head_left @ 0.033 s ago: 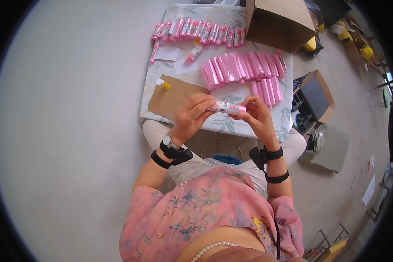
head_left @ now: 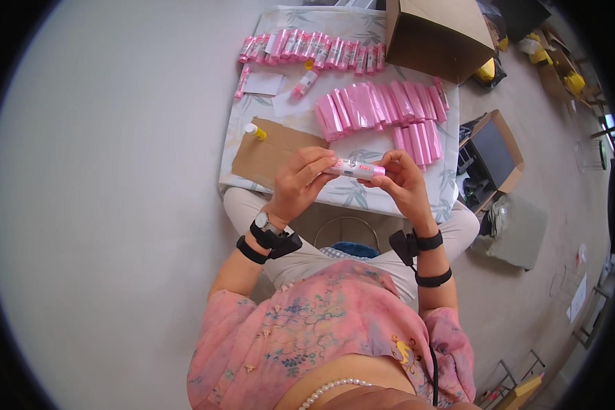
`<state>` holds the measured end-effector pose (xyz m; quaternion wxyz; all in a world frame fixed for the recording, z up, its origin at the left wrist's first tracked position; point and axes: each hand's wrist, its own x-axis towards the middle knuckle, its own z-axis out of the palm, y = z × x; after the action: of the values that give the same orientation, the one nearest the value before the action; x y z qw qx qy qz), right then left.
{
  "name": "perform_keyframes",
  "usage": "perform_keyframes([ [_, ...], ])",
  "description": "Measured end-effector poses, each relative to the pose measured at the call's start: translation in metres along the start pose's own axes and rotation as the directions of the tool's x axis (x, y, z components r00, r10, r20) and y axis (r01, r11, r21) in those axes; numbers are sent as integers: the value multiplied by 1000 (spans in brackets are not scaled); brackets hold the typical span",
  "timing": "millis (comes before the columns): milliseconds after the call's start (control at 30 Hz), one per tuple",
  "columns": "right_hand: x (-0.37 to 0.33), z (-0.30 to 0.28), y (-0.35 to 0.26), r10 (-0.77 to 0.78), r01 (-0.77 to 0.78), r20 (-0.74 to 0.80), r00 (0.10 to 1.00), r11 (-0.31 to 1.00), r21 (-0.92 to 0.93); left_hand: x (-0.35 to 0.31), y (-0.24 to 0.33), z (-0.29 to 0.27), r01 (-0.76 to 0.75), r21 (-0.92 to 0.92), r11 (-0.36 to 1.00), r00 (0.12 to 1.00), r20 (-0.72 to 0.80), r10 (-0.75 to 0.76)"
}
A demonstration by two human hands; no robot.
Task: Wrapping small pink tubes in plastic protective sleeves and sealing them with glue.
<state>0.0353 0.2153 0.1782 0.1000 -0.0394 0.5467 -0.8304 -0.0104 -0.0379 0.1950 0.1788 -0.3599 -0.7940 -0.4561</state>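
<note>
Between my two hands, just above the table's near edge, is a pink plastic bag roll (head_left: 354, 169) wrapped in a white printed label. My left hand (head_left: 302, 176) grips its left end, with fingers over the top and the thumb underneath. At its right end, my right hand (head_left: 402, 181) pinches the roll between thumb and fingers. A brown cardboard sheet (head_left: 270, 152) lies beside my left hand, with a yellow glue stick (head_left: 255, 132) on it. Beyond my hands, several unlabelled pink rolls (head_left: 362, 106) lie side by side in two rows.
Labelled pink rolls (head_left: 314, 48) line the table's far side. Nearer are a single labelled roll (head_left: 305, 84) and white paper labels (head_left: 263, 83). A large cardboard box (head_left: 441, 37) stands at the far right corner. An open carton (head_left: 495, 157) sits on the floor to the right.
</note>
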Motion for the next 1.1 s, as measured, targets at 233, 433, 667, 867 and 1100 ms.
perform_keyframes([
  [233,3,1,12,-49,47,-71,996,999,-22,-4,-3,-3,33,12,999,999,6,-33],
  [433,6,-6,7,-269,249,31,963,834,-492,-9,-6,-9,21,35,999,999,49,-23],
  [667,9,19,-17,-374,448,298,878,428,-785,-4,-3,-9,9,48,999,999,49,-11],
  [867,10,18,-13,-393,387,215,894,436,-813,-6,-7,-7,21,61,998,998,58,-25],
  [1100,10,11,-9,-382,337,177,907,408,-848,-6,-11,-5,32,84,996,995,87,-39],
])
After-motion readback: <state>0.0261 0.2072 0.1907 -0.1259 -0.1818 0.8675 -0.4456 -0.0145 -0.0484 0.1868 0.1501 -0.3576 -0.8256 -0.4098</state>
